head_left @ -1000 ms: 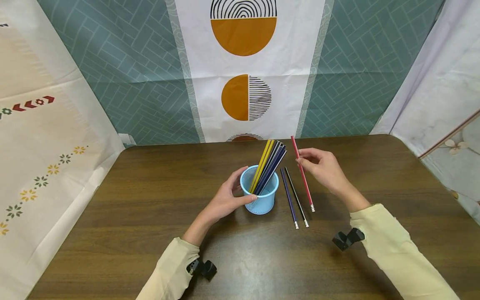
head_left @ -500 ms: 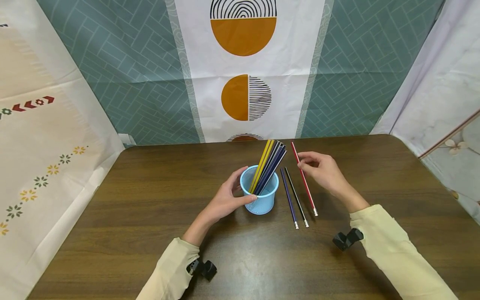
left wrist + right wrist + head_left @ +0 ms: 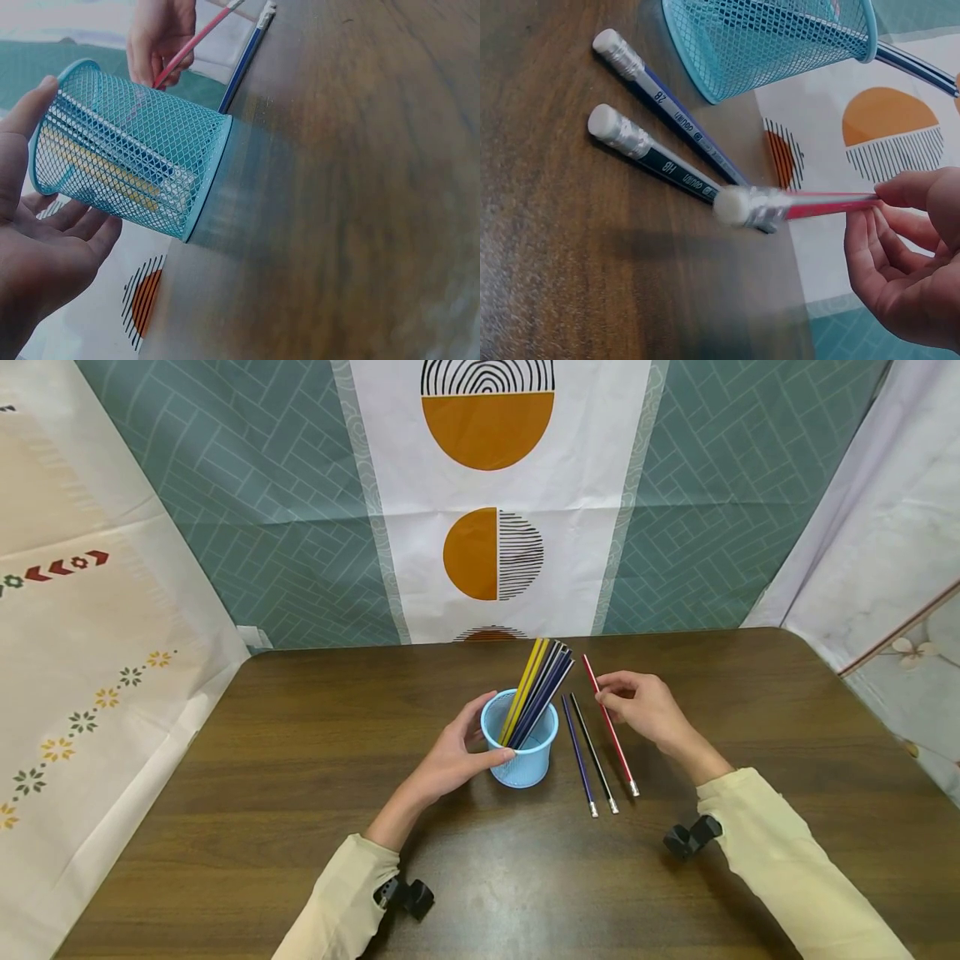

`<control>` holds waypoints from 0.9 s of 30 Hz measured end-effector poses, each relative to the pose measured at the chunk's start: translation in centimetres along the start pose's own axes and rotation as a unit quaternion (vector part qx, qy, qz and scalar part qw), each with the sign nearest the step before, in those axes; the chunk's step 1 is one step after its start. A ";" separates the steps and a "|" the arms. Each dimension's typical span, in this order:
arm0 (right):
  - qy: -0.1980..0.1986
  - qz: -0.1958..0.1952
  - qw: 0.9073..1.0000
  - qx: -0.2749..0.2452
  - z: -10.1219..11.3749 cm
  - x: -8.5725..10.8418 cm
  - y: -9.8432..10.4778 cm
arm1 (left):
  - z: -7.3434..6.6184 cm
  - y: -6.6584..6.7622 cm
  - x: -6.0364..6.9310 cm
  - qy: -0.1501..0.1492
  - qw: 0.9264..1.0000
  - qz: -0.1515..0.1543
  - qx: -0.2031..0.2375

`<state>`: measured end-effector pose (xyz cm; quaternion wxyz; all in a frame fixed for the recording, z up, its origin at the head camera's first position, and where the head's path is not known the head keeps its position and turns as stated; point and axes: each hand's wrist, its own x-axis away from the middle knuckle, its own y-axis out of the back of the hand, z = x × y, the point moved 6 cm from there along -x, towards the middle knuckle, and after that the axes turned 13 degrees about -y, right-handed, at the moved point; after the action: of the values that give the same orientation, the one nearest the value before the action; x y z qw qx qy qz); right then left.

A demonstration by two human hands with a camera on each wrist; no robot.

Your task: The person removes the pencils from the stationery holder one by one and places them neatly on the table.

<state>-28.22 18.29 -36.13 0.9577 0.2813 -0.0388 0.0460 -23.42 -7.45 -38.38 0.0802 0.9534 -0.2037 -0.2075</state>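
Note:
A light-blue mesh cup [image 3: 519, 767] stands on the table with yellow and dark pencils [image 3: 537, 693] leaning in it. My left hand [image 3: 457, 752] grips the cup, thumb at the near rim and fingers round its far left side. Between thumb and fingertips my right hand [image 3: 648, 710] pinches a red pencil [image 3: 617, 745], its white eraser end pointing toward me. In the right wrist view that red pencil [image 3: 825, 204] appears over the ends of a blue pencil [image 3: 682, 120] and a black pencil [image 3: 664, 161], which lie side by side right of the cup.
The brown wooden table [image 3: 315, 735] ends at a back edge in front of a green and white patterned cloth [image 3: 300, 527]. Pale cloths hang at the left [image 3: 90, 652] and right [image 3: 862, 527]. Black cameras are strapped to both wrists.
The right hand has moved a little down and toward me, and the red pencil with it, its eraser end now nearer and slightly further right. The left hand and cup have stayed in place.

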 end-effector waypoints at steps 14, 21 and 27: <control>-0.044 0.020 0.999 -0.009 -1.5 -0.7 -0.7 | 0.0 0.1 -0.1 -0.002 1.000 -0.001 -0.002; -0.073 0.048 0.996 -0.015 -2.8 -1.1 -1.4 | 0.0 0.0 -0.1 -0.008 1.000 -0.001 0.002; -0.089 0.054 0.995 -0.010 -3.8 -1.3 -1.7 | 0.1 -0.1 -0.1 -0.012 1.000 0.000 0.003</control>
<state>-29.17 18.84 -40.32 0.9494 0.2724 -0.1393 0.0717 -23.55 -7.34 -38.40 0.0751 0.9512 -0.2050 -0.2181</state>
